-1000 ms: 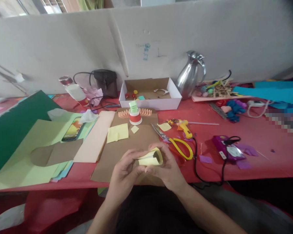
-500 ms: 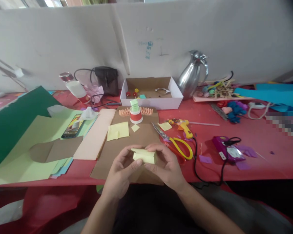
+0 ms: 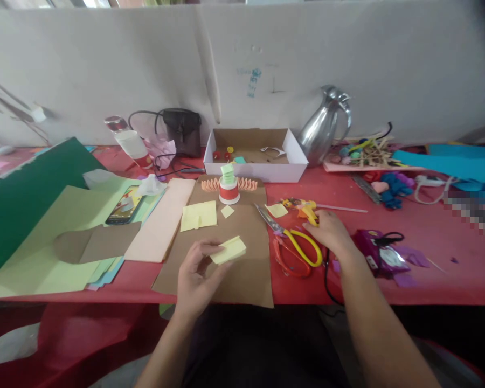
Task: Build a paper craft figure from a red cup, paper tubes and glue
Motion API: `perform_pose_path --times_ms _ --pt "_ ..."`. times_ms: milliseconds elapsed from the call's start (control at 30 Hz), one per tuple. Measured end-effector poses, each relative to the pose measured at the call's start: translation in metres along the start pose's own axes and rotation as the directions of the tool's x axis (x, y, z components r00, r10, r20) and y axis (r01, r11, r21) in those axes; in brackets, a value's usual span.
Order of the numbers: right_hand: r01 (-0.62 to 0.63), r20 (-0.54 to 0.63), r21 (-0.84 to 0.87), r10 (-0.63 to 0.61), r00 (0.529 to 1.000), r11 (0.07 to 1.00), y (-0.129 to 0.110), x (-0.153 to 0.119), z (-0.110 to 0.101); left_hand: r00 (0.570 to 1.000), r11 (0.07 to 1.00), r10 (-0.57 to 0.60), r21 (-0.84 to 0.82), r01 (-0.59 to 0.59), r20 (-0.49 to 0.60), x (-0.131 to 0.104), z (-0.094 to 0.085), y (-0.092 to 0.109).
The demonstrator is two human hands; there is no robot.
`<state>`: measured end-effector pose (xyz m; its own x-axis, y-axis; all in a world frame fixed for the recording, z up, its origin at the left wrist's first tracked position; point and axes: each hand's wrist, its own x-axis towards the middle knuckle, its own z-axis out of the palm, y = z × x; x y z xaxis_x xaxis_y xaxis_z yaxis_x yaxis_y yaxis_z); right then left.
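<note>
My left hand (image 3: pixel 198 275) pinches a folded piece of pale yellow paper (image 3: pixel 229 250) above the brown cardboard (image 3: pixel 242 285). Over on the right, my right hand (image 3: pixel 327 231) closes on the handle of a yellow hot glue gun (image 3: pixel 304 207), which still lies on the table with a glue stick out of its back. Between the hands rest scissors with yellow and red handles (image 3: pixel 295 248). A paper cup with a red band (image 3: pixel 229 191) stands upside down on the cardboard, with folded green paper on top and pleated orange strips at its sides. Yellow paper pieces (image 3: pixel 199 214) lie before it.
Behind stands a white box (image 3: pixel 258 171) with small parts, beside a steel jug (image 3: pixel 323 126). Coloured paper sheets (image 3: pixel 36 269) and a phone (image 3: pixel 124 205) lie left. A purple box with a black cord (image 3: pixel 382 253) sits right. The glue gun's cord hangs over the table edge.
My right hand has let go of the folded yellow paper and moved right to the glue gun's handle. My left hand keeps the paper, now tilted. The view has shifted slightly.
</note>
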<state>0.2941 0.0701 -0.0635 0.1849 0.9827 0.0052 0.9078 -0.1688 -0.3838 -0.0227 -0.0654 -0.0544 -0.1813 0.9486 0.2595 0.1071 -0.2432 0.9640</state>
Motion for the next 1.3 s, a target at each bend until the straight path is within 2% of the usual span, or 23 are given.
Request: perform_pose_path --times_ms 67,133,200,267,333,367,400,467,500,567,633,700,900,1133,1300 --pt "-0.008 0.017 0.03 0.008 1.0 1.0 0.001 0.007 0.0 0.991 0.99 -0.122 -0.079 0.118 -0.052 0.001 0.002 -0.003" --pt "-0.037 0.012 0.068 0.036 0.999 0.997 -0.001 0.01 -0.003 0.958 0.949 -0.275 -0.183 0.256 -0.085 0.003 0.003 -0.006" --pt "-0.054 -0.03 0.118 0.058 0.998 0.991 -0.004 0.008 -0.007 0.92 0.907 -0.376 -0.246 0.341 -0.11 0.007 0.004 -0.009" --pt "-0.05 -0.135 0.164 0.072 0.988 0.985 -0.008 0.0 -0.013 0.899 0.891 -0.413 -0.271 0.365 -0.147 0.011 0.003 -0.011" --pt "-0.005 -0.267 0.342 0.102 0.958 0.94 -0.015 -0.014 -0.019 0.888 0.888 -0.425 -0.272 0.371 -0.177 0.014 0.003 -0.013" --pt "0.033 -0.28 0.487 0.12 0.952 0.873 -0.019 -0.022 -0.022 0.884 0.887 -0.43 -0.266 0.376 -0.185 0.015 0.004 -0.014" --pt "0.052 -0.216 0.649 0.119 0.969 0.759 -0.024 -0.032 -0.025 0.88 0.887 -0.435 -0.257 0.383 -0.19 0.016 0.004 -0.015" --pt "-0.041 0.053 0.869 -0.011 0.999 0.493 -0.036 -0.051 -0.031 0.875 0.89 -0.439 -0.232 0.392 -0.203 0.018 0.005 -0.017" --pt "-0.116 0.169 0.909 -0.1 0.981 0.4 -0.042 -0.06 -0.033 0.874 0.892 -0.439 -0.215 0.397 -0.21 0.018 0.006 -0.018" --pt "-0.181 0.244 0.943 -0.212 0.946 0.279 -0.052 -0.077 -0.034 0.871 0.896 -0.438 -0.187 0.402 -0.222 0.019 0.007 -0.02" --pt "-0.153 0.209 0.963 -0.257 0.943 0.221 -0.059 -0.092 -0.031 0.872 0.9 -0.43 -0.178 0.397 -0.235 0.02 0.009 -0.021" --pt "-0.101 0.172 0.964 -0.292 0.941 0.244 -0.062 -0.103 -0.026 0.876 0.907 -0.417 -0.179 0.382 -0.244 0.02 0.01 -0.023" --pt "0.025 0.166 0.881 -0.356 0.92 0.473 -0.064 -0.128 -0.014 0.892 0.939 -0.329 -0.003 0.344 -0.309 0.016 0.012 -0.032" --pt "0.179 0.084 0.785 -0.388 0.918 0.593 -0.075 -0.151 -0.004 0.913 0.926 -0.308 0.137 0.352 -0.267 0.013 0.012 -0.028" --pt "0.259 0.048 0.732 -0.427 0.903 0.63 -0.083 -0.153 0.005 0.92 0.922 -0.274 0.197 0.335 -0.279 0.013 0.014 -0.025"
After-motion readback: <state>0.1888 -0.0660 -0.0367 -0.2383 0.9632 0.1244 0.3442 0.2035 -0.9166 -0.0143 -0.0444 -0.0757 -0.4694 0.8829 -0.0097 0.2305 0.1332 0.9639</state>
